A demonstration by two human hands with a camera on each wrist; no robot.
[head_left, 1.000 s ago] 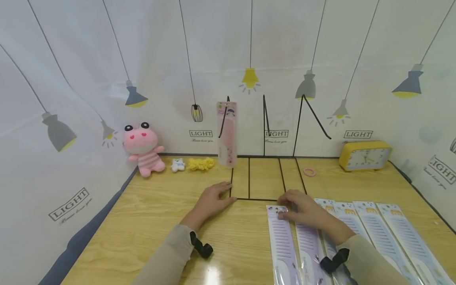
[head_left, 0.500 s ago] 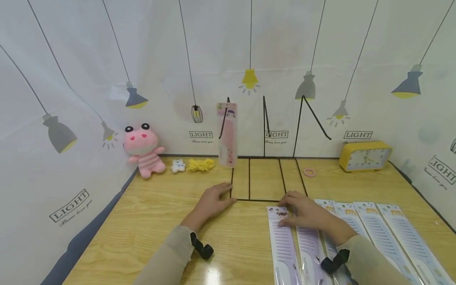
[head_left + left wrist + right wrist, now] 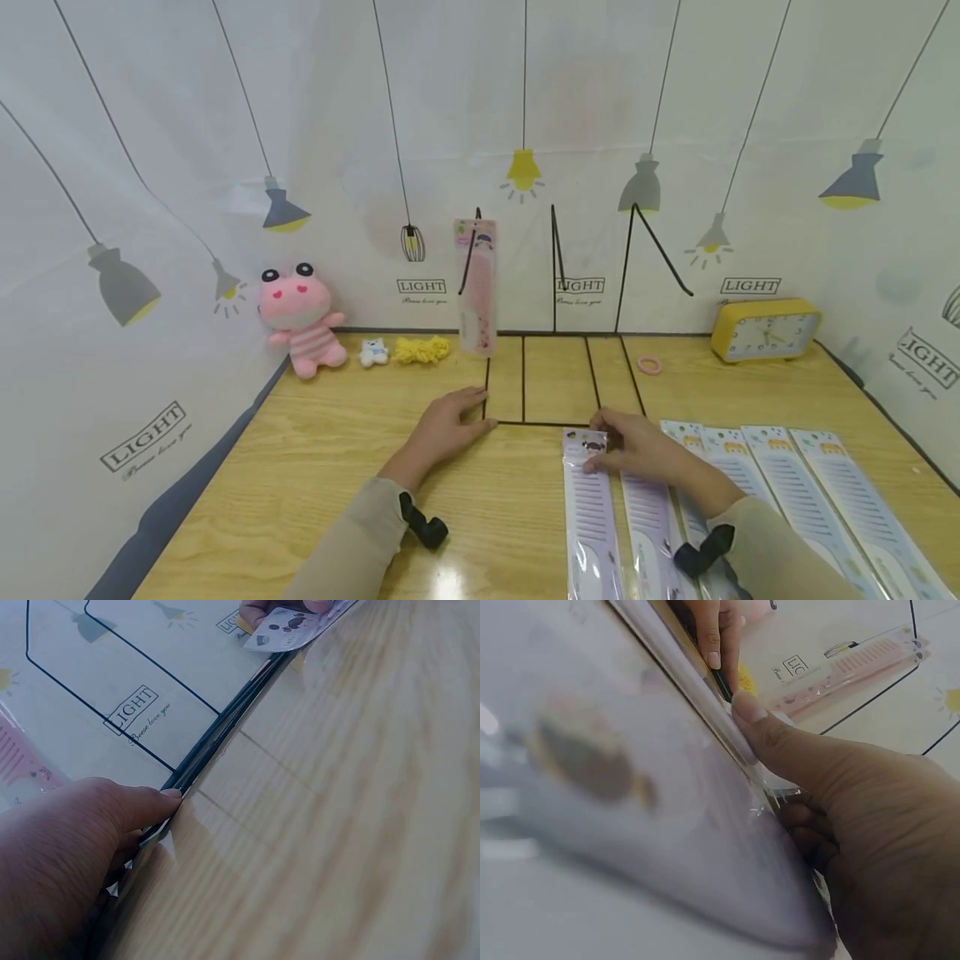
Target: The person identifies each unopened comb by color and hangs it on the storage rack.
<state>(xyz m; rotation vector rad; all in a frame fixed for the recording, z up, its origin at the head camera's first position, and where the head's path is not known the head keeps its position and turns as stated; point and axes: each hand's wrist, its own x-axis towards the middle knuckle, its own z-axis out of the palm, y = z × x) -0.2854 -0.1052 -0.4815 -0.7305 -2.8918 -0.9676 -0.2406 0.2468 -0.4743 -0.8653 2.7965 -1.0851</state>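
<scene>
My right hand [image 3: 630,446] is pinching the far end of the left purple comb pack [image 3: 591,517]; that grip is closing thumb to fingers on the pack's edge, and the left wrist view is showing the end raised off the tabletop [image 3: 330,442]. The rest of the pack is running toward me, near right of centre. A second purple pack [image 3: 649,517] is lying just right of it, partly under my wrist, and four blue comb packs [image 3: 802,492] are fanning out farther right. My left hand [image 3: 446,423] is touching the near-left base corner of the black wire rack [image 3: 543,423], thumb and fingers spreading apart, grip loose. A pink comb pack [image 3: 477,292] is hanging on the rack's left hook. Far left, a pink plush [image 3: 303,317], white bear [image 3: 373,352] and yellow yarn [image 3: 422,350] are sitting in a row; far right, a pink ring [image 3: 649,366] is lying near the yellow clock [image 3: 765,331].
</scene>
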